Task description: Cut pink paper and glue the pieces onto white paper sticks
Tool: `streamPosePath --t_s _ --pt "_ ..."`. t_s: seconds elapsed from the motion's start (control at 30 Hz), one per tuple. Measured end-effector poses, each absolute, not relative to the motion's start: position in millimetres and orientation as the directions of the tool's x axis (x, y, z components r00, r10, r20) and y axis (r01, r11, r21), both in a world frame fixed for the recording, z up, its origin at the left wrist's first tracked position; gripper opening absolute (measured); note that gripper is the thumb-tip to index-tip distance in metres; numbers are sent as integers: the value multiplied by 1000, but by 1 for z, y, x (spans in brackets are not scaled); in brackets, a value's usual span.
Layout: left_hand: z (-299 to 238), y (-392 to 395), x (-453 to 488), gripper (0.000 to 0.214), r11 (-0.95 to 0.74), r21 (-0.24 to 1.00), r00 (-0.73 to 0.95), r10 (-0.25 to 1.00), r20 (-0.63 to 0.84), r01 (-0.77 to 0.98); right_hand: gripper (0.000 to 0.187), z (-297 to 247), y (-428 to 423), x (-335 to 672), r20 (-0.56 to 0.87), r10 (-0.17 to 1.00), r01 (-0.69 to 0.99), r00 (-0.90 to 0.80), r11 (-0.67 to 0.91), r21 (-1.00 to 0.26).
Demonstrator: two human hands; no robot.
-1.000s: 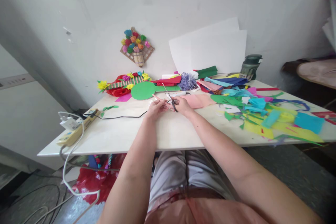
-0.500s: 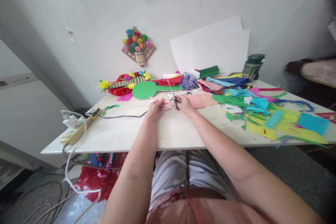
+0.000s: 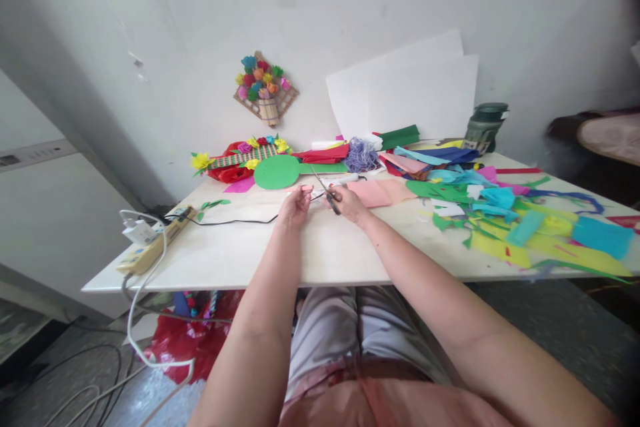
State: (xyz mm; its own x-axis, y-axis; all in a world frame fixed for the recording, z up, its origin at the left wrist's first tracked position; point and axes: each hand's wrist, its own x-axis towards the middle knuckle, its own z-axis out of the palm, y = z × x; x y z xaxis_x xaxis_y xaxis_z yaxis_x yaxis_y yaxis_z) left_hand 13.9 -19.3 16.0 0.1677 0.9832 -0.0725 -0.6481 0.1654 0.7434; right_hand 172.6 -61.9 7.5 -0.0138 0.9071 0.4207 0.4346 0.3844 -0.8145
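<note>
My right hand [image 3: 349,203] grips a pair of scissors [image 3: 325,190] whose blades point up and to the left. My left hand [image 3: 296,205] is closed in a pinch just left of the blades; a small pale piece shows at its fingertips, too small to name. Both hands hover over the white table [image 3: 260,253] near its middle. A pink paper sheet [image 3: 383,191] lies just right of my right hand, and a green paper disc [image 3: 276,172] lies behind my left hand.
A heap of coloured paper scraps [image 3: 505,213] covers the table's right side. A paper-flower piece [image 3: 235,160] and purple yarn [image 3: 359,155] lie at the back. White sheets [image 3: 415,97] lean on the wall beside a dark green jar [image 3: 484,125]. A power strip [image 3: 150,247] with cables sits at the left edge.
The scissors have tilted lower and their blades look closer together. The pink strip that showed at my left fingers is no longer visible. Both hands stay in about the same place.
</note>
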Motion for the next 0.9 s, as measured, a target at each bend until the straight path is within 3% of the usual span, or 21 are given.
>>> streamPosePath --t_s 0.13,0.27,0.47,0.9 --pt "18 -20 13 19 173 697 148 984 -96 -696 32 11 -69 171 421 905 655 -51 349 -670" --pt "16 -19 13 19 150 727 126 988 -88 -670 35 15 -77 168 428 901 753 -71 329 -569" --pt "14 -16 13 21 126 743 121 991 -61 -658 40 22 -86 164 456 887 811 -79 323 -489" --pt "13 -17 18 19 112 730 112 992 -49 -674 36 25 -87 158 449 892 853 -49 272 -446"
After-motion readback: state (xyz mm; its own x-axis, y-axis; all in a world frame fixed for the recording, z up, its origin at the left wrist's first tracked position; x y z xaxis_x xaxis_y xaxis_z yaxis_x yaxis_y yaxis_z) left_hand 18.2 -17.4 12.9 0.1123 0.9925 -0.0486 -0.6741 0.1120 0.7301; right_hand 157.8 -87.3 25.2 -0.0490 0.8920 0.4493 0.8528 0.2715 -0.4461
